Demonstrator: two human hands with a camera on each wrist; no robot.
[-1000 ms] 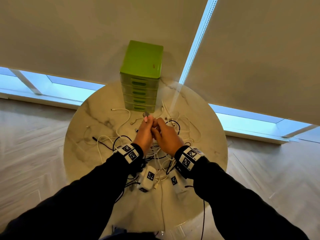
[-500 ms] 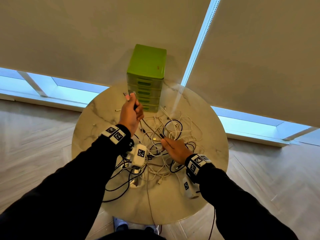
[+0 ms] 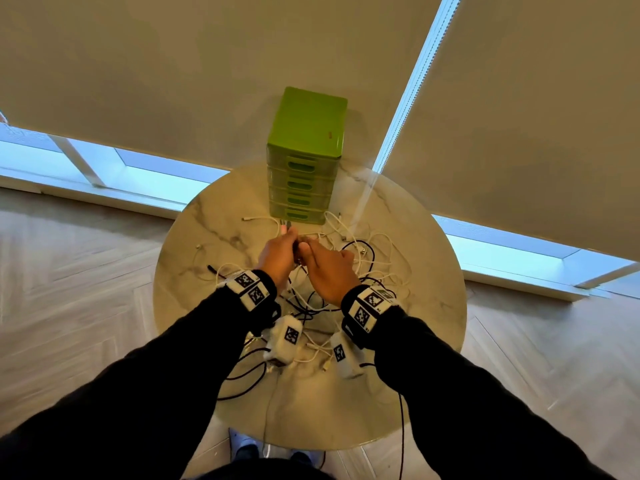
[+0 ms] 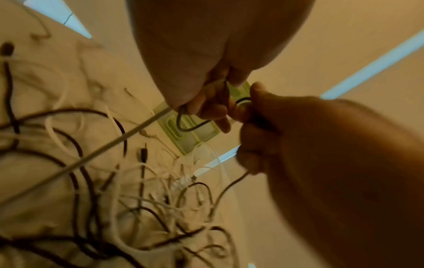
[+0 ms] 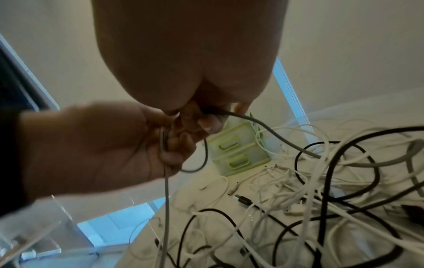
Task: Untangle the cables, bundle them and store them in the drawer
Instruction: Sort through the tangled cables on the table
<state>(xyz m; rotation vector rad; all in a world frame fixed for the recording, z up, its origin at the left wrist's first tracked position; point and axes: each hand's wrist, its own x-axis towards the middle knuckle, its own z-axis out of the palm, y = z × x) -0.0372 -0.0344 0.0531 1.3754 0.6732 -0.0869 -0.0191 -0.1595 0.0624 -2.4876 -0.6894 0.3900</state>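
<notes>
**Entry: grey cable, being folded into a bundle at the far middle of the counter**

Change noted: half a second ago the hands were apart, the left raised toward the drawers and the right low over the tangle with a length stretched between them. Now they are together again, the same pose as a second ago. Read as one more fold of the cable gathered in; bundling is under way, not finished.

- Left hand (image 3: 278,255): fingers curled round gathered folds of the grey cable (image 5: 263,127); a small loop hangs below the fingers in the left wrist view.
- Right hand (image 3: 329,268): touching the left, thumb and fingers pinching the same cable, which trails off to the right into the heap.
- Loose cables (image 3: 367,261): white and black, still tangled, spread on the counter (image 3: 415,358) beneath and to the right of the hands, with more near the wrists and some running off the near edge.
- Green drawer unit (image 3: 306,157): at the far edge of the counter, just beyond the hands; all visible drawers closed, so nothing is being stored yet.

Markings: a small red mark on top of the drawer unit, too small to read. Black-and-white square code tags on both wrist bands (image 3: 367,306) and on the wrist cameras; a green-white label on the right band, illegible. No brand legible on any cable.
</notes>
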